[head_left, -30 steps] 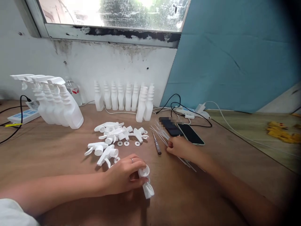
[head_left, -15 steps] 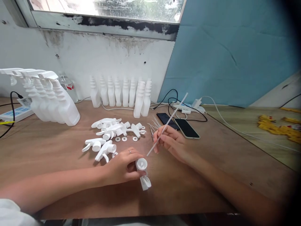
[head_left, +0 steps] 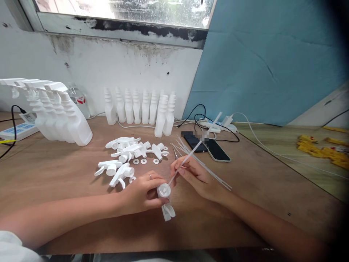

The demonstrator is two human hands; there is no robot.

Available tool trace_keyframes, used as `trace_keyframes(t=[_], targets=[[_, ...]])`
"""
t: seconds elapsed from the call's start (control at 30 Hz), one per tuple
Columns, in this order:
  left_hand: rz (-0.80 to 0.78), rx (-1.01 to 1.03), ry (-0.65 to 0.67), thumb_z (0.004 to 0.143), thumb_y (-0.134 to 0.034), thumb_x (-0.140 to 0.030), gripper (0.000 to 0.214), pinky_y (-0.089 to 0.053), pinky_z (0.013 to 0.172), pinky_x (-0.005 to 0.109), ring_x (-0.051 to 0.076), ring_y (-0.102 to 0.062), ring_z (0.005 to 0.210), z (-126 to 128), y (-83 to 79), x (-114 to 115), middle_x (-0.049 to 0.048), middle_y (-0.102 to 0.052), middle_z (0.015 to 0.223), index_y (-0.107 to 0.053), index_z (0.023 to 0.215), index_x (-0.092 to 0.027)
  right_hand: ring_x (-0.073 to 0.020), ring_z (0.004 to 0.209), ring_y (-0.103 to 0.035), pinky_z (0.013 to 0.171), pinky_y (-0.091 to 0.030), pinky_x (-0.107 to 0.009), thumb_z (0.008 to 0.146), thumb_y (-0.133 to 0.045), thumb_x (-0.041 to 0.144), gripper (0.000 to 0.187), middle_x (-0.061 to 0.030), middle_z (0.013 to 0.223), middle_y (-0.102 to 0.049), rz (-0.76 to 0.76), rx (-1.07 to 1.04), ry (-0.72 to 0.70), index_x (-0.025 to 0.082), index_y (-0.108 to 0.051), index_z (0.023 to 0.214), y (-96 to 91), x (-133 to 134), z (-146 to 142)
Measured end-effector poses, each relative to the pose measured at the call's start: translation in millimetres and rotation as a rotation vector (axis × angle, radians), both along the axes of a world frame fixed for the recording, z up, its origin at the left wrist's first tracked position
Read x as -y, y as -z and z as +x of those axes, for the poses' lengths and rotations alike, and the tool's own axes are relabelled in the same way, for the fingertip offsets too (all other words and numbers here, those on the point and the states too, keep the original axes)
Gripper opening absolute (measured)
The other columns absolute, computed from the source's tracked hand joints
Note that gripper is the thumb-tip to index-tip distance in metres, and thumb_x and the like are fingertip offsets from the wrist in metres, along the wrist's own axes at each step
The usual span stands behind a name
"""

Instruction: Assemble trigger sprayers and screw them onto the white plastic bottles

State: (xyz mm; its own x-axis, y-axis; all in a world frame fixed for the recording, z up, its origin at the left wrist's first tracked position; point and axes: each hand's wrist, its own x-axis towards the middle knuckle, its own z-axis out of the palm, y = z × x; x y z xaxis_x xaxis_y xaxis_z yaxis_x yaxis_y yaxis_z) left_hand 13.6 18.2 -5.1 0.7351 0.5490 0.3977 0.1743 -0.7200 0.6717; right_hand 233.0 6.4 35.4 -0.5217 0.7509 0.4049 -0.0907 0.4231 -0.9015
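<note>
My left hand (head_left: pixel 147 193) is closed around a white trigger spray head (head_left: pixel 168 211), its round cap opening facing up. Between the thumb and fingers of my right hand (head_left: pixel 193 176) is a thin, translucent plastic tube (head_left: pixel 194 150), slanting up to the right. The tube's lower end is at the rim of the cap; whether it touches I cannot tell. Left of my hands lie several loose trigger spray heads (head_left: pixel 131 150) and small white ring washers (head_left: pixel 143 161). More thin tubes (head_left: pixel 215 176) lie on the table behind my right hand.
Several white bottles (head_left: pixel 145 107) stand along the wall. At the left are assembled spray bottles (head_left: pixel 79 123) beside a power strip (head_left: pixel 19 131). Two phones (head_left: pixel 218 151) and cables lie at the back right. Yellow pieces (head_left: pixel 313 147) rest on the surface farther right.
My right hand has moved down and left, bringing the tube's lower end from above the spray head to its cap. The left hand stays in place, holding the spray head.
</note>
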Motion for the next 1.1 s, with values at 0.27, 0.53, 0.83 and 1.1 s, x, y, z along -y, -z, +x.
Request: trace_keyframes(t=[0.27, 0.53, 0.83, 1.1], targets=[[0.002, -0.009, -0.011, 0.081, -0.068, -0.028, 0.027, -0.047, 0.086, 0.031, 0.02, -0.056, 0.095, 2.2, -5.3, 1.5, 0.0092, -0.064, 0.101, -0.065, 0.104, -0.015, -0.01, 0.074, -0.063, 0.07, -0.053, -0.027, 0.099, -0.039, 0.022, 0.007, -0.0018, 0.09, -0.055, 0.018, -0.029, 0.005, 0.019, -0.046, 0.1, 6.0, -1.8, -2.3], [-0.015, -0.009, -0.019, 0.08, -0.069, -0.03, 0.025, -0.048, 0.086, 0.029, 0.02, -0.057, 0.097, 1.8, -5.6, 1.8, 0.0103, -0.064, 0.103, -0.066, 0.1, -0.015, -0.0111, 0.077, -0.062, 0.073, -0.052, -0.03, 0.1, -0.037, 0.02, 0.009, -0.0024, 0.091, -0.054, 0.032, 0.023, -0.024, 0.021, -0.045, 0.104, 4.0, 2.9, 1.0], [-0.034, -0.017, -0.007, 0.08, -0.07, -0.027, 0.027, -0.047, 0.087, 0.028, 0.019, -0.057, 0.098, 1.1, -6.0, 2.7, 0.0085, -0.064, 0.1, -0.066, 0.104, -0.017, -0.011, 0.079, -0.062, 0.074, -0.052, -0.029, 0.1, -0.035, 0.021, 0.01, -0.0025, 0.094, -0.055, 0.024, 0.013, 0.024, 0.022, -0.044, 0.105, 9.1, 2.2, 1.5], [-0.039, -0.017, -0.007, 0.081, -0.069, -0.029, 0.031, -0.047, 0.088, 0.029, 0.02, -0.056, 0.099, 1.1, -4.8, 2.1, 0.0092, -0.064, 0.104, -0.065, 0.108, -0.017, -0.0115, 0.076, -0.062, 0.072, -0.052, -0.028, 0.1, -0.037, 0.029, 0.011, -0.0031, 0.091, -0.055, 0.023, 0.047, 0.099, 0.02, -0.044, 0.102, 6.3, 4.4, -2.6]])
